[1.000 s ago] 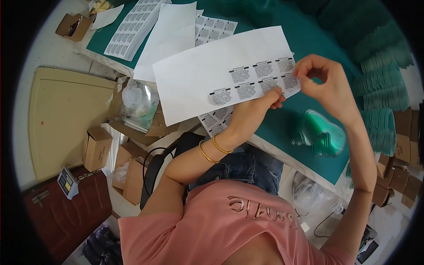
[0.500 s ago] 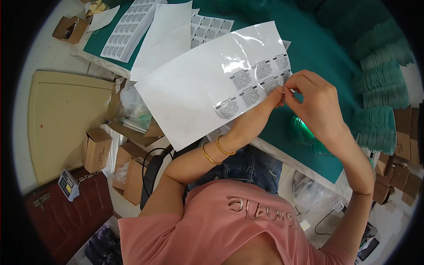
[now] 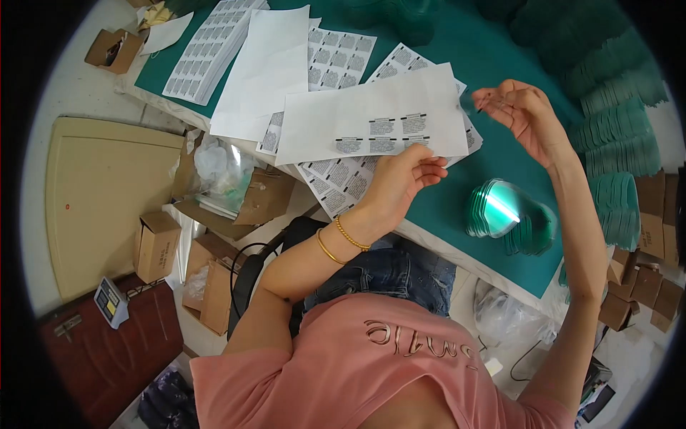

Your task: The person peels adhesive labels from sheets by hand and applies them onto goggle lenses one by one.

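My left hand (image 3: pixel 407 179) pinches the lower edge of a label sheet (image 3: pixel 321 118), a white backing sheet with several printed labels left toward its middle and right. Off the sheet's right end, my right hand (image 3: pixel 525 114) is raised with its fingertips together on a small clear label (image 3: pixel 479 109); its dark mark shows, but most of it is hard to make out. More printed label sheets (image 3: pixel 343 179) lie under the held sheet. Nearer my right forearm, a stack of clear green-tinted curved pieces (image 3: pixel 500 209) rests on the green table mat (image 3: pixel 457 229).
A thick stack of printed sheets (image 3: pixel 214 50) and a blank white sheet (image 3: pixel 264 71) lie at the back left. Tall stacks of green-tinted pieces (image 3: pixel 618 136) line the right side. Cardboard boxes (image 3: pixel 158 245) and a chair (image 3: pixel 246 286) stand left of the table.
My right hand has drawn away from the sheet, up and to the right, with the small label. The sheet has dropped flatter, and my left hand has shifted left and down along its edge.
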`<state>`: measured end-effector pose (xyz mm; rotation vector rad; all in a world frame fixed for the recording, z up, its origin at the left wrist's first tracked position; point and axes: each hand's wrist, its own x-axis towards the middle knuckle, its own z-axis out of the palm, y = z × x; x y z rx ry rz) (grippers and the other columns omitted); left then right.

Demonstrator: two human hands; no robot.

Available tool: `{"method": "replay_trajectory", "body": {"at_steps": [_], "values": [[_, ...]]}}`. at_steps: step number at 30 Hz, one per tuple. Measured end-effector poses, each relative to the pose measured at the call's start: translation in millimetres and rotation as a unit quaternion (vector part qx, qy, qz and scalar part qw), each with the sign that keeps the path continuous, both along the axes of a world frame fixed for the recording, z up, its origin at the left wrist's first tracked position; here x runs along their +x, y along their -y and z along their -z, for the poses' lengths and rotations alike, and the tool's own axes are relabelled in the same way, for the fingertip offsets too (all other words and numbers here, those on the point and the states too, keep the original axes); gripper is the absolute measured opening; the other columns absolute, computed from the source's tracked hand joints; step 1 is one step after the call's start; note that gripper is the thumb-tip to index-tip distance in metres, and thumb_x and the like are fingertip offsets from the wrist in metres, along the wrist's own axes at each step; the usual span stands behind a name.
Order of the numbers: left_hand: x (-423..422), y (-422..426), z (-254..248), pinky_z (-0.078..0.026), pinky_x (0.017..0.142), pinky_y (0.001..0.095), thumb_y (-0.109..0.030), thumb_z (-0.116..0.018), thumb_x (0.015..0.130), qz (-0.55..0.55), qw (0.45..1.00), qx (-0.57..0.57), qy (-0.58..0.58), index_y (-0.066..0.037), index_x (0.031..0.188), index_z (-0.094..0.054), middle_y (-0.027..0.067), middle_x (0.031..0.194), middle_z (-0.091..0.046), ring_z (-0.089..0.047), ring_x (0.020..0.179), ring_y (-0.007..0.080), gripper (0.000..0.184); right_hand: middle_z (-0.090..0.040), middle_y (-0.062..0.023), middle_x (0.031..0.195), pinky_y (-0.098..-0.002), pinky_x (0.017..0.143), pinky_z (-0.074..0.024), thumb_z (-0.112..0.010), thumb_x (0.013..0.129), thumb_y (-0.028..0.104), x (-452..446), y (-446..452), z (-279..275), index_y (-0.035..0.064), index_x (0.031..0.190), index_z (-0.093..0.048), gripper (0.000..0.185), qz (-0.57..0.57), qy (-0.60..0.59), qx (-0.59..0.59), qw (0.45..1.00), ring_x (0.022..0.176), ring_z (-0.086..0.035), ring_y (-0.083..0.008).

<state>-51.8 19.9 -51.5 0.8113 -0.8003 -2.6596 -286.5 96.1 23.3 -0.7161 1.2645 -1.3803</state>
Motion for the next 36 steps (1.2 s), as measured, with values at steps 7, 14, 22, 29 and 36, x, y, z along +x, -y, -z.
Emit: {"method": "replay_trajectory", "body": {"at_steps": [7, 14, 22, 29, 36], "values": [[-4.5, 5.1, -20.3, -0.05, 0.09, 0.0339, -0.024, -0.054, 0.096, 0.021, 0.992, 0.116, 0.051, 0.004, 0.107, -0.061, 0.0167, 0.106, -0.066, -0.064, 0.097, 0.0224, 0.031, -0.063, -0.0296, 0.111, -0.0339, 0.098, -0.0521, -0.05, 0.088, 0.004, -14.5, -6.0, 1.5, -0.0054, 0.086, -0.055, 0.011, 0.023, 0.06, -0.02, 0.998, 0.108, -0.065, -0.0311], [6.3, 0.5, -64.7, -0.05, 0.083, 0.0275, -0.016, -0.057, 0.096, 0.042, 0.972, -0.213, -0.087, 0.003, 0.105, -0.064, 0.0122, 0.099, -0.068, -0.064, 0.087, 0.0168, 0.023, -0.066, -0.0198, 0.103, -0.0306, 0.096, -0.0508, -0.054, 0.085, 0.007, 13.5, -6.5, -16.1, -0.0018, 0.081, -0.056, 0.009, 0.018, -0.24, -0.002, 0.971, 0.104, -0.065, -0.0221], [-28.8, 15.9, -64.7, -0.034, 0.104, 0.0341, -0.015, -0.068, 0.084, -0.059, 0.979, -0.133, -0.14, -0.001, 0.13, -0.046, 0.0084, 0.129, -0.047, -0.041, 0.12, 0.0171, 0.053, -0.066, -0.0122, 0.097, -0.0314, 0.093, -0.0511, -0.056, 0.082, 0.008, 36.5, -16.5, -41.5, -0.0016, 0.081, -0.059, 0.011, -0.003, -0.226, -0.027, 0.974, 0.095, -0.066, -0.0175], [-22.3, 5.8, -58.2, -0.036, 0.102, 0.03, -0.015, -0.061, 0.088, -0.015, 0.985, 0.051, -0.163, 0.0, 0.128, -0.048, 0.0069, 0.124, -0.051, -0.046, 0.116, 0.0146, 0.044, -0.063, -0.0164, 0.106, -0.0384, 0.097, -0.0516, -0.055, 0.082, 0.006, 41.0, -29.6, -43.5, -0.0028, 0.082, -0.053, 0.01, -0.021, -0.112, -0.061, 0.992, 0.102, -0.065, -0.0227], [-18.1, -5.5, -62.9, -0.042, 0.093, 0.0275, -0.017, -0.063, 0.093, -0.119, 0.913, -0.376, -0.103, 0.002, 0.125, -0.054, 0.0081, 0.118, -0.056, -0.052, 0.109, 0.0131, 0.039, -0.067, -0.0096, 0.096, -0.029, 0.087, -0.0515, -0.06, 0.084, 0.009, 55.7, -30.4, -50.1, -0.0045, 0.085, -0.063, 0.014, -0.014, -0.276, 0.004, 0.961, 0.09, -0.063, -0.0123]]}}
